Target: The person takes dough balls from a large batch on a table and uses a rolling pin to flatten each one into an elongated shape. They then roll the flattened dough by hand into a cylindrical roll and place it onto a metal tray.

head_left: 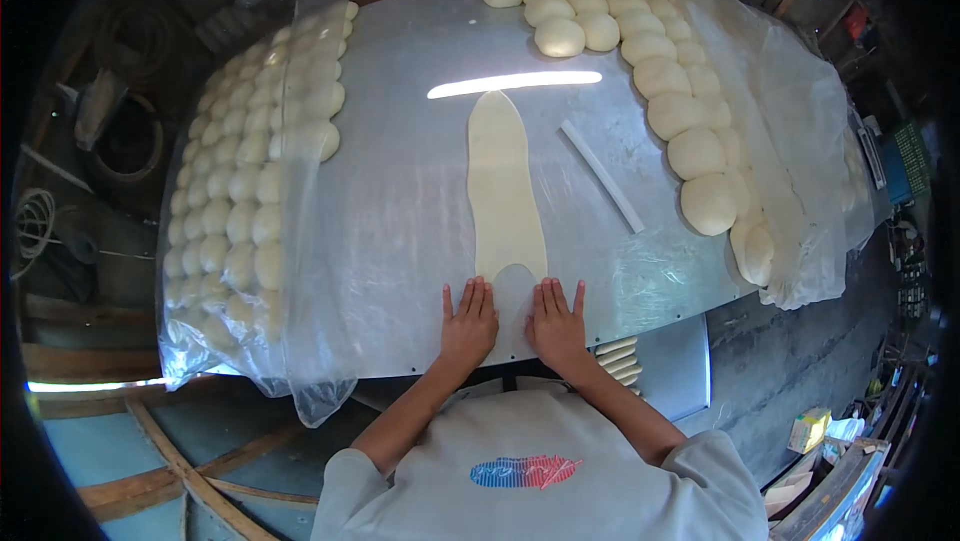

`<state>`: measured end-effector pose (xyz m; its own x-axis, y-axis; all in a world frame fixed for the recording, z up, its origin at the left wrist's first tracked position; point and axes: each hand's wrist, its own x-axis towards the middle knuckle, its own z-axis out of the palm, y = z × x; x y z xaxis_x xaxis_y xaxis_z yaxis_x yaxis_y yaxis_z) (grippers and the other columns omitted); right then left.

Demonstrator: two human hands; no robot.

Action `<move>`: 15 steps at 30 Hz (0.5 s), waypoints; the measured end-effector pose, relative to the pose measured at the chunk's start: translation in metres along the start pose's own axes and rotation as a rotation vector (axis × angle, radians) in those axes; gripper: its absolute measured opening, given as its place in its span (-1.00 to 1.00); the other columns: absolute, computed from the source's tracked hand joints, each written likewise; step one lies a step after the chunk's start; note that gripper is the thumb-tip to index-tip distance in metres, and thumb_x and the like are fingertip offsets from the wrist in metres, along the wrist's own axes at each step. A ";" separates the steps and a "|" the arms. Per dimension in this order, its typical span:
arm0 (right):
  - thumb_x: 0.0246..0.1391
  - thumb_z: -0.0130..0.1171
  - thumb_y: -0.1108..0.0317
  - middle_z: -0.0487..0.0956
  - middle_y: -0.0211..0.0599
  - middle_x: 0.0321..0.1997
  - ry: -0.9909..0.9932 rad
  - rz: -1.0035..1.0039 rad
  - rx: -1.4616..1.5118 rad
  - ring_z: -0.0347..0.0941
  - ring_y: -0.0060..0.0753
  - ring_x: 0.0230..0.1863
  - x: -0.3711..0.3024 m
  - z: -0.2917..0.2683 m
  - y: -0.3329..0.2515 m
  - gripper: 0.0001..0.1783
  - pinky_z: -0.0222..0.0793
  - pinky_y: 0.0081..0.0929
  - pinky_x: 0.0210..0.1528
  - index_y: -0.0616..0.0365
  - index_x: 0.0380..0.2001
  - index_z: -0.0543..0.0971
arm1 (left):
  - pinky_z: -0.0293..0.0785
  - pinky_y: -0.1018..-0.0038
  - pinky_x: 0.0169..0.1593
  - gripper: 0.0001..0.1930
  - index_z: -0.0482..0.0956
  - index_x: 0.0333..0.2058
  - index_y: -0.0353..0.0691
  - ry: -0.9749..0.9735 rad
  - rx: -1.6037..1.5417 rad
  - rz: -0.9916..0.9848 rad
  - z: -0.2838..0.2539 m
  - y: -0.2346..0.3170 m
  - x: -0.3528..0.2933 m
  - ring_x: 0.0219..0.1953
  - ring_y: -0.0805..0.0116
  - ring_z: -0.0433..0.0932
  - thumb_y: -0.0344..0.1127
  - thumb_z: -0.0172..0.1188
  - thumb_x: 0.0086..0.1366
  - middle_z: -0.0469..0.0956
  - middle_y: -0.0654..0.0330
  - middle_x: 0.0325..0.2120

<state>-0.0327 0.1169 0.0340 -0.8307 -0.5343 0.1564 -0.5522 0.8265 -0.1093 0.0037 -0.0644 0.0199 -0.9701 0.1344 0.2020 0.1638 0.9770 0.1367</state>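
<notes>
A long, flat sheet of dough (500, 181) lies lengthwise on the metal tabletop (400, 161). Its far end is rounded, and its near end has a curved notch between two corners. My left hand (469, 324) rests flat, fingertips at the sheet's near left corner. At the near right corner, my right hand (557, 324) lies the same way with fingers stretched out. Neither hand has anything wrapped in its fingers. A slim white stick (602, 176) lies slantwise to the right of the sheet, apart from both hands.
Rows of dough balls (240, 181) sit under clear plastic (310, 241) on the left. More round dough balls (697, 153) line the far right, partly beneath a plastic sheet (780, 121). Below the right edge, several dough rolls (618, 356) lie on a lower tray (672, 366).
</notes>
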 end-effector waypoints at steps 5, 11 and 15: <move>0.03 0.09 0.18 0.43 0.13 0.12 -0.323 0.079 0.153 0.22 -0.02 0.29 0.031 -0.052 0.000 -0.45 -0.29 0.35 0.33 0.42 -0.01 0.45 | -0.22 -0.20 0.32 -0.49 0.39 0.08 -0.41 -0.103 -0.016 -0.062 -0.012 0.011 -0.004 0.22 0.13 0.32 -0.19 0.05 0.23 0.38 -0.07 0.12; 0.00 0.15 0.14 0.29 0.06 0.26 0.030 -0.092 0.205 0.14 -0.05 0.34 0.059 -0.005 -0.014 -0.38 -0.18 0.10 0.39 0.36 0.07 0.40 | -0.22 -0.22 0.31 -0.55 0.45 0.01 -0.40 -0.157 -0.057 -0.049 -0.025 0.007 -0.004 0.20 0.13 0.36 -0.20 0.03 0.23 0.42 -0.08 0.08; -0.02 0.17 0.14 0.36 0.11 0.19 -0.032 -0.141 0.070 0.20 -0.05 0.31 0.031 0.012 -0.024 -0.36 -0.15 0.11 0.37 0.41 0.04 0.41 | -0.17 -0.14 0.33 -0.62 0.50 -0.03 -0.32 -0.126 -0.212 -0.092 -0.029 -0.005 -0.013 0.18 0.18 0.39 -0.23 0.06 0.23 0.46 0.00 0.07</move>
<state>-0.0455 0.0784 0.0301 -0.7455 -0.6507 0.1442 -0.6665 0.7289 -0.1564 0.0210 -0.0754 0.0443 -0.9951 0.0789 0.0589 0.0946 0.9314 0.3515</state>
